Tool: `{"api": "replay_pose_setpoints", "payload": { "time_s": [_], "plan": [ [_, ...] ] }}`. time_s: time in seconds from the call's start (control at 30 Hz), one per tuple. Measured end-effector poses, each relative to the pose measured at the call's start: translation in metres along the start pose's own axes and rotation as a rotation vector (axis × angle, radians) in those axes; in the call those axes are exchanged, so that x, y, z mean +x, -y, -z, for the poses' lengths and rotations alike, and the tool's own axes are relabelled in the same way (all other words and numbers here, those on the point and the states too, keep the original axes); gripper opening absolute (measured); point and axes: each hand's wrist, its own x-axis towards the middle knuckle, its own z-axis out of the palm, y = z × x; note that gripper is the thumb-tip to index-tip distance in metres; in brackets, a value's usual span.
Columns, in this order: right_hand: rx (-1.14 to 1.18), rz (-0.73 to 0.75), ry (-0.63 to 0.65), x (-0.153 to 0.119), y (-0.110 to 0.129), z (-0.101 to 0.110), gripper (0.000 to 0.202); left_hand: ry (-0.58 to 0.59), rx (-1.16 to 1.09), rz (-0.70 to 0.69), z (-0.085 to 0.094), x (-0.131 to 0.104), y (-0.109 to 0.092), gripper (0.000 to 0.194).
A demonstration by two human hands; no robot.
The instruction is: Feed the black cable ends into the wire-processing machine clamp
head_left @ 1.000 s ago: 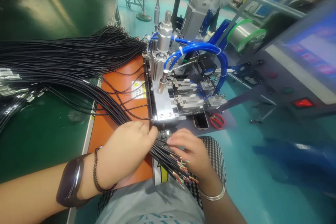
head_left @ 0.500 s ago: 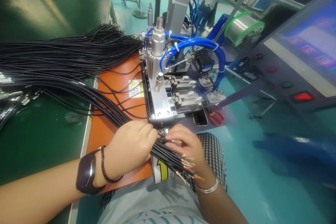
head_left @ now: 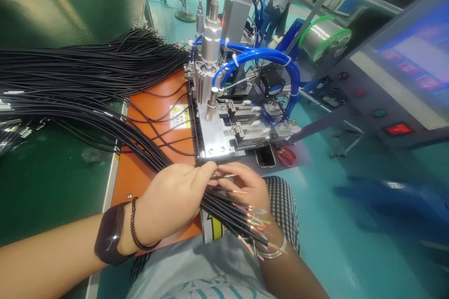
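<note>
My left hand [head_left: 175, 196] is closed around a bundle of black cables [head_left: 224, 212]. Stripped ends with thin coloured wires fan out from the bundle to the right. My right hand [head_left: 247, 187] has its thumb and fingers pinched on the end of one cable, close to my left thumb; part of that cable is hidden by the fingers. Just beyond both hands stands a metal clamping machine [head_left: 215, 138] with a raised cylinder and blue air hoses [head_left: 273, 56]. Several single black cables run across the orange base [head_left: 154, 114] into the machine's edge.
A large heap of black cables [head_left: 87, 70] lies on the green table [head_left: 66, 187] at left. Red-handled snips [head_left: 286, 156] and a phone [head_left: 265, 156] rest right of the machine. A green-rimmed wire spool [head_left: 324, 39] and a control panel [head_left: 403, 79] stand at right.
The machine's cylinder rod and the small pin have risen. My right fingers have shifted up towards my left thumb, and a cable end shows between them. My left hand still grips the bundle.
</note>
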Motion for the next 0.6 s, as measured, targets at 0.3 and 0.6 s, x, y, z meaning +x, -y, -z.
{"api": "replay_pose_setpoints", "payload": {
  "time_s": [0.3,0.6],
  "plan": [
    [-0.253,0.12,-0.247,-0.009,0.007,0.003,0.015,0.052,0.043,-0.012,-0.001,-0.003,0.002,0.01],
    [-0.29,-0.014,-0.054,-0.016,0.009,0.011,0.007,0.08,0.064,0.01,-0.001,-0.003,0.001,0.006]
  ]
}}
